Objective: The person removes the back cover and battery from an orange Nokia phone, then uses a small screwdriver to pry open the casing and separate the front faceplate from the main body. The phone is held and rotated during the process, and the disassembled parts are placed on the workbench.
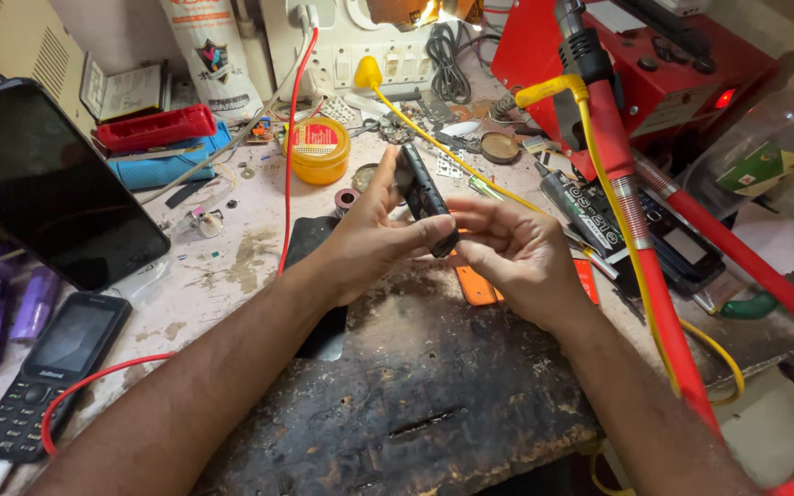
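Small black plastic phone body (423,195), held edge-up above scorched wooden work block (415,395). Left hand (369,237) pinches its lower end, fingers behind; right hand (512,253) fingers curl narrow at the bottom edge. Yellow round tin (318,150) behind; black keypad phone (43,372) far left.

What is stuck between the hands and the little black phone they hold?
Nothing visible. The left hand and the right hand both grip the small black phone directly with bare fingers, holding it up above the scorched wooden block.
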